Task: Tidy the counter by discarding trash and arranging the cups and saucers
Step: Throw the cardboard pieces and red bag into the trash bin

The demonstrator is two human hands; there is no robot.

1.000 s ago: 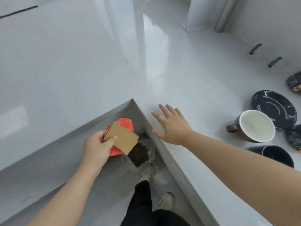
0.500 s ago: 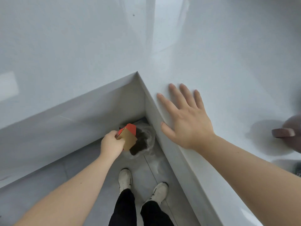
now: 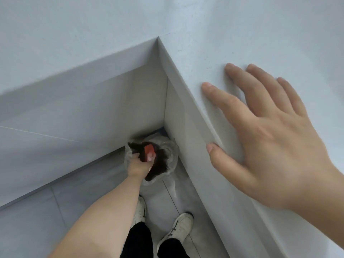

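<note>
While left fingers (image 3: 136, 156) grip trash (image 3: 149, 151), right hand (image 3: 270, 138) flat

The counter (image 3: 204, 34) wraps around an inner corner, running off to the left and toward the right foreground. The right hand (image 3: 275, 142) lies flat on the counter just beside its edge, thumb at the rim. Below, on the floor (image 3: 83, 200) in the corner, sits a bin (image 3: 167, 155). The left hand (image 3: 138, 165) reaches down into the bin's mouth, with a piece of trash (image 3: 149, 150) at its fingers inside the bin. Two shoes (image 3: 181, 226) stand on the floor in front of the bin, nearer the camera.
</note>
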